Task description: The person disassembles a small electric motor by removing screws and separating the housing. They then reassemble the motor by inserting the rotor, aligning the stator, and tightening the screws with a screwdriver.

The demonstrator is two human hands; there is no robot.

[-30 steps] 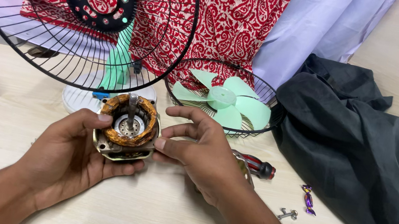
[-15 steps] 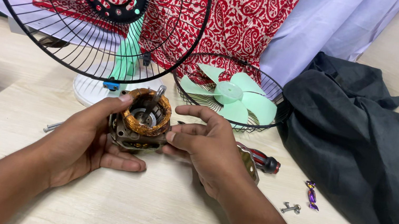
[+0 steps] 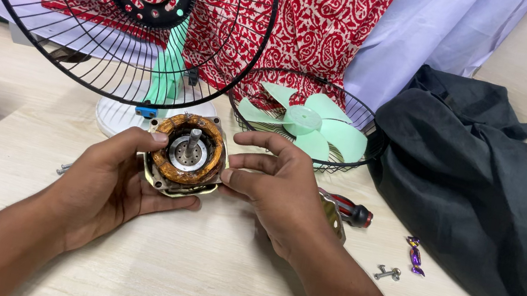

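A small fan motor (image 3: 186,154) with orange copper windings, a metal shaft and a brass-coloured housing sits between my hands just above the pale wooden table (image 3: 200,279). My left hand (image 3: 106,183) cups it from below and the left, thumb on its rim. My right hand (image 3: 274,188) grips its right side with the fingertips. The motor's open face is turned up toward the camera.
A black wire fan guard (image 3: 116,12) on a white base with a green stand rises behind the motor. A second guard holding a green fan blade (image 3: 309,124) lies behind my right hand. A screwdriver (image 3: 352,213), screws (image 3: 387,273), a wrapped sweet (image 3: 415,255) and dark cloth (image 3: 482,190) lie to the right.
Both hands have tilted the motor so its winding face and shaft point more toward the camera. The view has shifted slightly.
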